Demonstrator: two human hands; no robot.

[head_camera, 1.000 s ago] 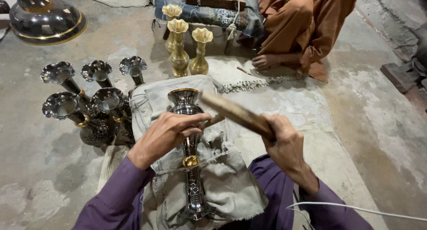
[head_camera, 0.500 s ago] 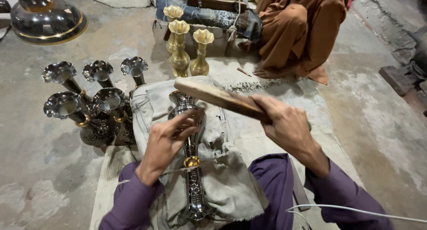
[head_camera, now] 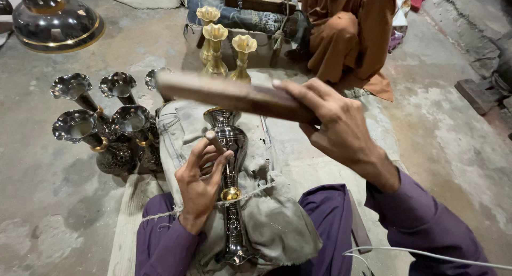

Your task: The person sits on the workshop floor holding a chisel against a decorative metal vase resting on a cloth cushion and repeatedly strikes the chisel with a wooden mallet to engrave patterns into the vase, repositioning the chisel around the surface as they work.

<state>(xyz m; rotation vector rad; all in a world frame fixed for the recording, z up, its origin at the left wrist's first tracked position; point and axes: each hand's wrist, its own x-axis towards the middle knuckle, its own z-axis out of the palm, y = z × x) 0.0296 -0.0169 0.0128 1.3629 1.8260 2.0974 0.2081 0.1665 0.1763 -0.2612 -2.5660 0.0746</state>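
At the far left, up in the corner, a large dark metal bowl-shaped base [head_camera: 53, 22] with a gold band sat on the concrete floor [head_camera: 58, 201]. Below it stood a cluster of dark engraved vases [head_camera: 106, 129] with flared, scalloped mouths, touching or nearly touching one another, just beside the grey cloth [head_camera: 266, 217] spread over the person's lap.

The left hand [head_camera: 200, 182] rested against the side of a dark engraved vase [head_camera: 230, 148] that lay lengthwise on the cloth, mouth pointing away from the person, a gold ring at its narrow waist. The fingers were curled around a thin pale tool [head_camera: 214, 141], likely a small punch or chisel, with its upper end standing beside the vase's belly; where its tip met the metal was hidden by the hand.

Behind, three brass-coloured vases [head_camera: 216, 46] stood upright in a close group in front of a low block.

To the right, the right hand [head_camera: 336, 129] was closed around one end of a flat wooden stick [head_camera: 229, 94], held raised above the lying vase and reaching leftward, blurred. Further back sat another person in orange-brown clothes [head_camera: 352, 36], close to the brass vases. A white cable [head_camera: 426, 253] ran across the purple sleeve at lower right.
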